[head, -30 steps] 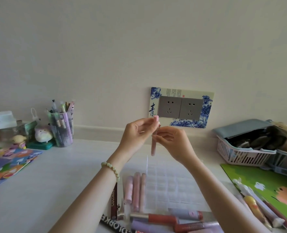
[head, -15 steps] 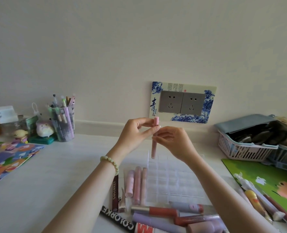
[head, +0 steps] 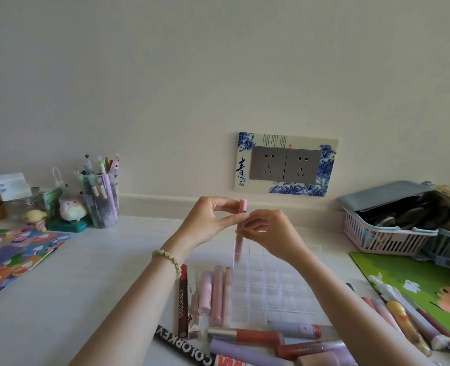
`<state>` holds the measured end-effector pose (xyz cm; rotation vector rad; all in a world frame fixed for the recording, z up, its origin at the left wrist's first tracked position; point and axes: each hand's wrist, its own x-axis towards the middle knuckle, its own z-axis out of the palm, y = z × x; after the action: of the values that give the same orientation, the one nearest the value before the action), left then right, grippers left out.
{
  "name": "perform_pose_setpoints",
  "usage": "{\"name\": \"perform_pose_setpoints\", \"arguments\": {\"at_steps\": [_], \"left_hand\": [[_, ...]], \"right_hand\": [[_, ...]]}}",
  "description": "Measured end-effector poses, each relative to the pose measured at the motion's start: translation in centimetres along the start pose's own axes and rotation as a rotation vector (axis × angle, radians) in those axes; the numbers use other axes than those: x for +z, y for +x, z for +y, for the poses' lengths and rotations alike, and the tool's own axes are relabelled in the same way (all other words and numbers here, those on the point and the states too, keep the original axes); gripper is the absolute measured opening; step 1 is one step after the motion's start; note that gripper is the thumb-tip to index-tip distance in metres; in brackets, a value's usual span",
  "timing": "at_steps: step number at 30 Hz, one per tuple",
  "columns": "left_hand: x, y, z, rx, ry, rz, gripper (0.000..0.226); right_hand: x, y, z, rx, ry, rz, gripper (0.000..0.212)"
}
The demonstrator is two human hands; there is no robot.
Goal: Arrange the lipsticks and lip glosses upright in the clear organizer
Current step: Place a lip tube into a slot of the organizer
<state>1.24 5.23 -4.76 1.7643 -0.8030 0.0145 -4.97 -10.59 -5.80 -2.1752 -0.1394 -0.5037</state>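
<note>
Aloft, both grips pinch the pink lip gloss (upright): left hand at cap, right hand mid-tube.

Organizer cells are open from above across middle and right. Far-left corner is blocked: left hand and right hand hang over it, pinching a gloss between them. Three tubes lie just beside its left wall. Near pile crowds the near edge. Pens lie near on the right. Basket far right and cup far left sit well apart. Wide way in over the desk on the left.
</note>
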Motion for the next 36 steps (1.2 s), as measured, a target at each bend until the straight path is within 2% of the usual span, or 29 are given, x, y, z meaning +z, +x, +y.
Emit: {"name": "perform_pose_setpoints", "arguments": {"at_steps": [7, 22, 30, 36], "left_hand": [[-0.6, 0.0, -0.1, -0.005, 0.000, -0.021, 0.031], [-0.5, 0.0, -0.2, -0.003, 0.016, 0.002, 0.033], [-0.9, -0.2, 0.1, -0.023, 0.045, -0.028, 0.029], [-1.7, -0.2, 0.0, -0.004, 0.033, -0.047, 0.032]], "right_hand": [[0.1, 0.0, 0.0, -0.014, 0.007, -0.009, 0.016], [0.4, -0.2, 0.0, -0.025, 0.001, 0.010, 0.011], [0.0, -0.2, -0.3, -0.009, 0.017, 0.000, 0.017], [-1.8, 0.1, -1.2, -0.006, 0.051, 0.035, 0.030]]}}
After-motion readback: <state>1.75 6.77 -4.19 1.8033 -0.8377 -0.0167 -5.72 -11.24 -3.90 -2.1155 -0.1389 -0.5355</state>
